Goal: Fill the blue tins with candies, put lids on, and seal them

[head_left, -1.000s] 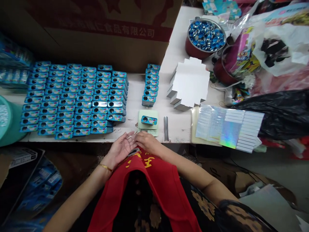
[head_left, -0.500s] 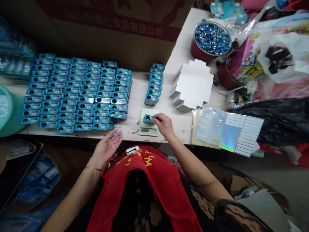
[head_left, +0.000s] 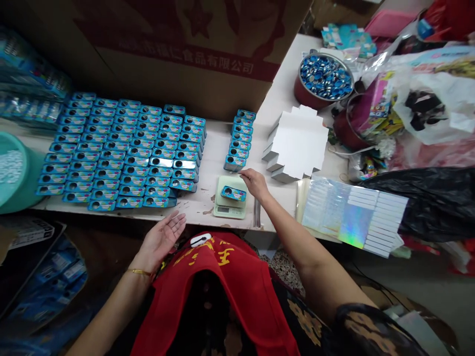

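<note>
A small blue printed box [head_left: 233, 193] lies on the pale green kitchen scale [head_left: 230, 212], with no hand touching it. My right hand [head_left: 255, 184] hovers just past the scale's upper right corner. Its thumb and fingers are drawn together in a pinch, and nothing shows between them. The tips come close to the near end of a short row of blue boxes [head_left: 239, 144]; contact cannot be made out. My left hand [head_left: 165, 236] is empty, palm up with fingers stretched out, at the table's front edge below the large block of blue boxes [head_left: 122, 160].
A big cardboard carton [head_left: 178, 54] stands behind the boxes. To the right are a stack of white die-cut card [head_left: 297, 141], a pot of blue caps [head_left: 326, 76], holographic sheets [head_left: 352, 215] and a black plastic bag [head_left: 438, 193]. A turquoise tub [head_left: 25, 173] sits far left.
My right hand has let go of the box on the scale and moved up and right. My left hand stays open in much the same place. The view has tilted slightly.
</note>
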Tool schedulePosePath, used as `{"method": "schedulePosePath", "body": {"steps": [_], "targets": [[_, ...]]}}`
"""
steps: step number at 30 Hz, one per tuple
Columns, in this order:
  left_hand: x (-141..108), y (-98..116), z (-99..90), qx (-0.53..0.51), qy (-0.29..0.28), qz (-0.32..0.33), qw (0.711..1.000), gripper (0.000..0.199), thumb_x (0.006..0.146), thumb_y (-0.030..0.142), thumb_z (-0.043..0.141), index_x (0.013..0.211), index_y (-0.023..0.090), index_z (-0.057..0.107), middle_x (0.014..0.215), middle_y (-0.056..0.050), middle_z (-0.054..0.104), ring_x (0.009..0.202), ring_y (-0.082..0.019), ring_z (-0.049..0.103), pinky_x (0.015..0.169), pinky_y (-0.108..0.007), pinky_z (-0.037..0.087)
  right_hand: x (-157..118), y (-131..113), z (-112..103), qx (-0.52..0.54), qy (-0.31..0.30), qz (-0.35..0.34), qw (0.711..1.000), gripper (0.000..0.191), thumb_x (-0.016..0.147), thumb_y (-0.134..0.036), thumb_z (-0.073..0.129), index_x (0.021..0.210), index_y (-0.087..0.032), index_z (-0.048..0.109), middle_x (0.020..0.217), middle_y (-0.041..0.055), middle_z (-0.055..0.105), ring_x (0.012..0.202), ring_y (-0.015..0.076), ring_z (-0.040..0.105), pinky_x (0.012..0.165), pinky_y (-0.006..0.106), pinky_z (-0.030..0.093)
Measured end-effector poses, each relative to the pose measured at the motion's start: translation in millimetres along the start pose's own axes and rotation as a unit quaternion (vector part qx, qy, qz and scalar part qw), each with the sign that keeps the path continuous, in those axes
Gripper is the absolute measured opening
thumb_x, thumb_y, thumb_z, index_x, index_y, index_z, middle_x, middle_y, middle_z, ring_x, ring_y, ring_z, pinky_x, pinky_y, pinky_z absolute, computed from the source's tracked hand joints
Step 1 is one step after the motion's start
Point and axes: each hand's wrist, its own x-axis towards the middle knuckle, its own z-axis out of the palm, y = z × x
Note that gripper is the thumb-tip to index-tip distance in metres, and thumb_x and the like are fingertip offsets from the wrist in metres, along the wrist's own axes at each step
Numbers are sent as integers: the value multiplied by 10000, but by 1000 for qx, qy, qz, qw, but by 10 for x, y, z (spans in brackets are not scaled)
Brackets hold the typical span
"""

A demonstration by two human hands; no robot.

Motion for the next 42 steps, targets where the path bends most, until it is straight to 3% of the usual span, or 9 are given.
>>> {"method": "schedulePosePath", "body": {"steps": [4, 7, 12, 21, 28, 33, 37, 42], "targets": [[-68, 28, -68, -14, 31, 28, 999, 236, 827, 79, 416, 930, 108, 627, 948, -137, 657, 911, -186, 630, 758, -298, 542, 415, 82, 107, -173, -184, -51, 966, 323, 896, -222, 373, 1153, -270, 562, 1138, 43, 605, 1004, 181, 563, 813, 281, 422], [-120, 8, -161, -27, 63, 34, 997, 259, 827, 71, 407, 953, 116, 629, 968, -137, 655, 922, -177, 627, 763, -284, 541, 557, 22, 224, -267, -241, -66, 931, 346, 897, -172, 342, 1176, -237, 536, 1063, 99, 633, 957, 204, 589, 773, 311, 436], [-144, -86, -252, -26, 90, 29, 995, 275, 828, 77, 412, 1000, 129, 620, 967, -134, 658, 904, -176, 634, 747, -285, 544, 597, -79, 339, -289, -243, -56, 924, 326, 869, -103, 338, 1066, -145, 595, 962, 170, 649, 893, 225, 621, 738, 336, 457], [-48, -145, -127, 9, 72, 14, 997, 244, 835, 74, 397, 935, 110, 617, 928, -137, 665, 866, -183, 644, 720, -289, 544, 601, -171, 387, -293, -244, -36, 924, 291, 820, -139, 437, 1009, -46, 638, 915, 250, 641, 923, 272, 612, 731, 349, 469], [-3, -112, -136, 23, 51, 4, 998, 224, 831, 77, 410, 919, 106, 613, 940, -137, 660, 871, -189, 643, 733, -295, 542, 501, -25, 293, -279, -237, -3, 931, 312, 813, -78, 393, 982, -88, 655, 953, 212, 639, 941, 249, 599, 748, 330, 450], [38, -85, -99, 27, 45, -6, 999, 221, 826, 80, 420, 933, 116, 610, 939, -131, 657, 882, -184, 639, 738, -297, 542, 256, 270, 170, -240, -230, 25, 943, 417, 783, -59, 394, 1083, -246, 615, 1073, 78, 609, 938, 183, 587, 737, 251, 434], [70, -86, -15, 37, 50, -11, 998, 196, 828, 87, 425, 897, 100, 608, 939, -144, 650, 874, -191, 640, 721, -293, 543, 140, 344, 304, -147, -205, 35, 967, 457, 757, -54, 405, 1107, -274, 598, 1094, 44, 582, 954, 176, 563, 759, 233, 413], [57, -98, 46, 39, 58, -7, 997, 208, 836, 83, 406, 876, 99, 610, 922, -142, 651, 861, -186, 640, 716, -290, 542, 205, 400, 452, -125, -115, 74, 983, 420, 818, -98, 367, 1157, -254, 559, 1111, 65, 553, 934, 196, 551, 764, 270, 403]]}}
